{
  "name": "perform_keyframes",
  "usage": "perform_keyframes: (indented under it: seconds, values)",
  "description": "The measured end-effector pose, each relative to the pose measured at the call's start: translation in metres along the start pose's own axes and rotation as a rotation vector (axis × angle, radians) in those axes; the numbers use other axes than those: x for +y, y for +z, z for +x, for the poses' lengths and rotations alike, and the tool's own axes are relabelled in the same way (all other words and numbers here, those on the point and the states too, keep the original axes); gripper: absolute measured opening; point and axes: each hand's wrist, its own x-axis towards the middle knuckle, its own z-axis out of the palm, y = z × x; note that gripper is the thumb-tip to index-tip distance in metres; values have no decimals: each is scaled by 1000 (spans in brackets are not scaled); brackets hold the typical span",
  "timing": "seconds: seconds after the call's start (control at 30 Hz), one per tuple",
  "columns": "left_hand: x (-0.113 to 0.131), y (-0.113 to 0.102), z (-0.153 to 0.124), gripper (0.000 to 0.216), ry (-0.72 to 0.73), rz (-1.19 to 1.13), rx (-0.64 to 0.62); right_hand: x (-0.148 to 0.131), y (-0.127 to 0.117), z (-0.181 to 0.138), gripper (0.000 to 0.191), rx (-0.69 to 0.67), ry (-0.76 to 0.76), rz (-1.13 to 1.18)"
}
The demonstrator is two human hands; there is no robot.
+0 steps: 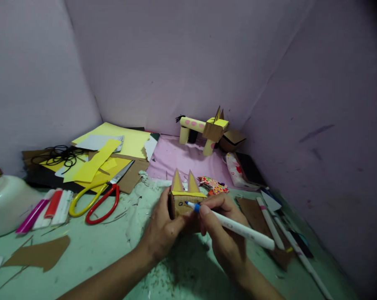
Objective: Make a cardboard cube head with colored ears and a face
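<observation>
A small cardboard box head (184, 200) with two pointed ears and a yellow top stands on the green table. My left hand (162, 230) is wrapped round its left side and bottom, holding it. My right hand (223, 233) pinches a white marker (238, 227) with a blue tip. The tip touches the front face of the box, beside a small dark drawn mark.
A finished cardboard animal (203, 130) stands at the back on pink paper. Scissors (96, 199) with yellow and red handles, yellow paper sheets (101, 160), a black cord (59, 155) and markers (44, 208) lie left. More pens (288, 237) and cardboard scraps lie right. Walls close in behind and right.
</observation>
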Motion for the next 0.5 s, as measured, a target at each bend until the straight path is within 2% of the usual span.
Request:
perform_keyframes:
  seconds: [0.17,0.3,0.5]
  values:
    - [-4,-9,1,69,-32,36,-57,12,2,1,13,3,-84,-133]
    - [-13,-13,3,71,-59,54,-39,13,2,-3,10,-3,-141,-163]
    - [-27,-11,4,71,-38,47,6,9,9,-10,13,97,-63,-161]
